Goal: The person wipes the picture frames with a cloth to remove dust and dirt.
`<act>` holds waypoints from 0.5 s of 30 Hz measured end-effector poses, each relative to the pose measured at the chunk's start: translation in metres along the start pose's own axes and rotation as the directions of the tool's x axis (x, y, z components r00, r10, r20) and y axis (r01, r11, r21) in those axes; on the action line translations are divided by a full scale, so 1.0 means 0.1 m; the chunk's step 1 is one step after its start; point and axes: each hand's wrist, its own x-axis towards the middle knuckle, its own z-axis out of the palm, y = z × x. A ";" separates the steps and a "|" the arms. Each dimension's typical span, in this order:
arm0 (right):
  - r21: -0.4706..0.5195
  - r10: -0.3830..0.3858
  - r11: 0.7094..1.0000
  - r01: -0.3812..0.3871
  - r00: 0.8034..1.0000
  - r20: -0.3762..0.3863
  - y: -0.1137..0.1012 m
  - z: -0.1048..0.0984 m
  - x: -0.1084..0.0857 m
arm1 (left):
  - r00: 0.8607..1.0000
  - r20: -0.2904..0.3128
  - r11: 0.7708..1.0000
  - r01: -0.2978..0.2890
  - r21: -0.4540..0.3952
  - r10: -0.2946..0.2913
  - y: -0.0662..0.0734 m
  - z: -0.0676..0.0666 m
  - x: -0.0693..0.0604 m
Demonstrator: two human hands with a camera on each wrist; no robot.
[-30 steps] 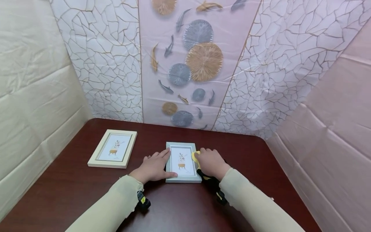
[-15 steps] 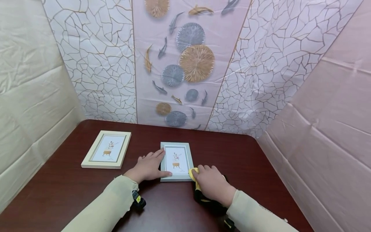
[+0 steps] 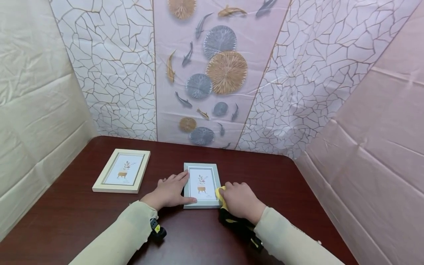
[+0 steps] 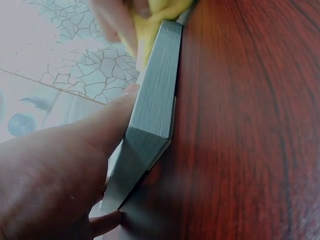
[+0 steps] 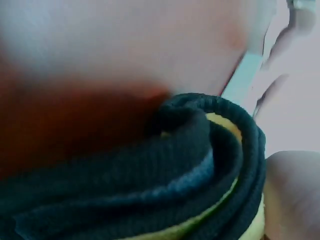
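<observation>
A pale blue-grey picture frame (image 3: 202, 204) lies flat on the dark red table, a plant print inside it. My left hand (image 3: 169, 192) rests on its left side, fingers spread along the edge and thumb on the front corner. In the left wrist view that hand (image 4: 60, 165) lies against the frame's side (image 4: 156, 85). My right hand (image 3: 243, 201) grips a folded yellow and black cloth (image 3: 228, 217) at the frame's right edge, near the front corner. The right wrist view shows the folded cloth (image 5: 200, 150) close up; most of that hand's fingers are hidden or blurred.
A cream picture frame (image 3: 99, 186) with a similar print lies to the left on the table (image 3: 195, 243). Patterned cloth walls (image 3: 122, 92) enclose the table at the back and on both sides.
The right hand with the cloth has slid along the frame's right edge toward the front, then slightly back up. The left hand stays on the frame. The head view has shifted a little.
</observation>
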 end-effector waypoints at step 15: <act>0.092 0.131 0.984 -0.152 0.972 0.197 0.44 0.14 0.93 | 1.000 -0.023 1.000 0.002 0.012 -0.002 -0.06 0.06 0.04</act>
